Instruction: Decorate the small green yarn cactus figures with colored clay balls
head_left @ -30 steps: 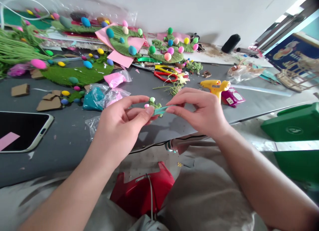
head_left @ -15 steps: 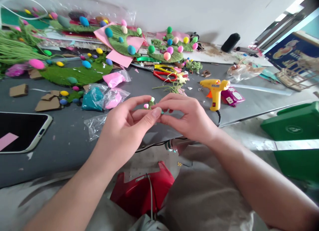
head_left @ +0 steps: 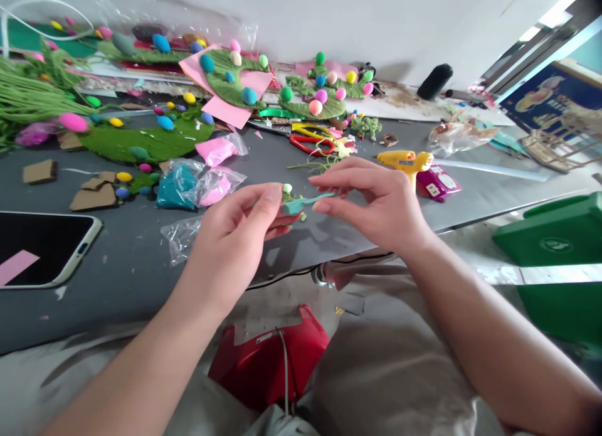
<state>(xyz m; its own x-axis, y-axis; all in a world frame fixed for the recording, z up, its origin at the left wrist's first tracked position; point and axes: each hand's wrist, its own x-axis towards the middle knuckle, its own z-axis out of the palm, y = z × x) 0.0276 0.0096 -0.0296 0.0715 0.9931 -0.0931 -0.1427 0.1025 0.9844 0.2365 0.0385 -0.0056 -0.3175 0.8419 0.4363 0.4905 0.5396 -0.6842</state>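
Note:
My left hand (head_left: 230, 238) is closed at the table's front edge, thumb and fingers pinching a small green craft piece. A pale green ball (head_left: 287, 188) tops that piece, and a curly green bit (head_left: 303, 216) shows below. A lump of teal modelling clay (head_left: 294, 206) lies at my left fingertips, stretched into a thin strand toward the right. Thumb and fingers of my right hand (head_left: 383, 201) pinch the strand's far end. My left fingers hide most of the craft piece.
Behind my hands lie red-handled pliers (head_left: 313, 144) and a yellow glue gun (head_left: 404, 160). Bags of teal clay (head_left: 176, 188) and pink clay (head_left: 216, 148) sit left. A phone (head_left: 42, 248) rests at far left. Green wreath shapes (head_left: 141, 141) with coloured balls line the back.
My right hand has moved right, away from the left, and teal clay now stretches between them. My left thumb has shifted up and back over the craft piece.

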